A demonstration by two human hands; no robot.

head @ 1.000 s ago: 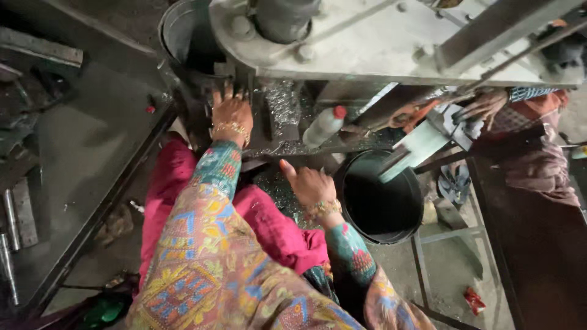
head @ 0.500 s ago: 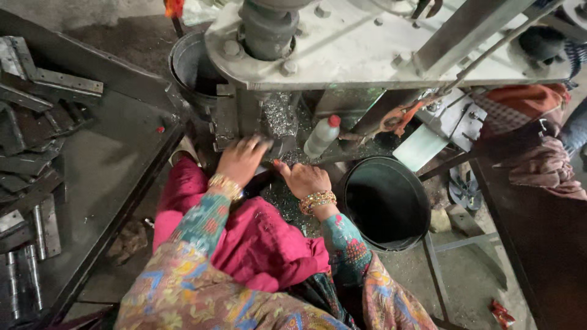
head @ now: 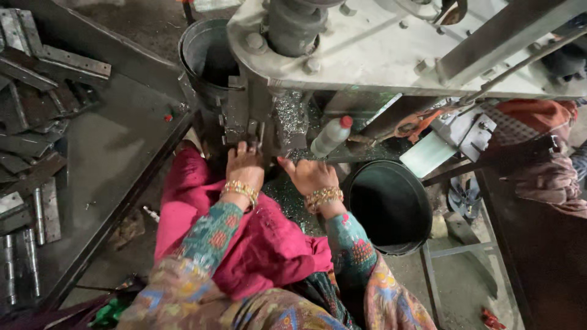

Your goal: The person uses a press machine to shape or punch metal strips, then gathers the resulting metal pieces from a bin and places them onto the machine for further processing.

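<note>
A grey metal press machine (head: 379, 43) stands over my lap. My left hand (head: 243, 164), with gold bangles at the wrist, reaches under the machine's die block (head: 241, 116), fingers curled against its lower edge. My right hand (head: 310, 174), also with bangles, sits just right of it, fingers tucked under the press near a heap of small shiny metal pieces (head: 290, 116). What either hand holds is hidden by the machine and fingers. A pink cloth (head: 263, 244) covers my lap.
A white plastic bottle with a red cap (head: 330, 135) lies right of the die. A black bucket (head: 391, 208) stands at my right, a grey metal bucket (head: 205, 55) behind the press. Metal hinges and strips (head: 33, 153) lie on the dark table at left. Another person's cloth-covered arm (head: 532, 140) is at right.
My left hand dropped from high on the machine to the die's lower edge. My right hand moved up beside it. The view shifted so the table at left shows more.
</note>
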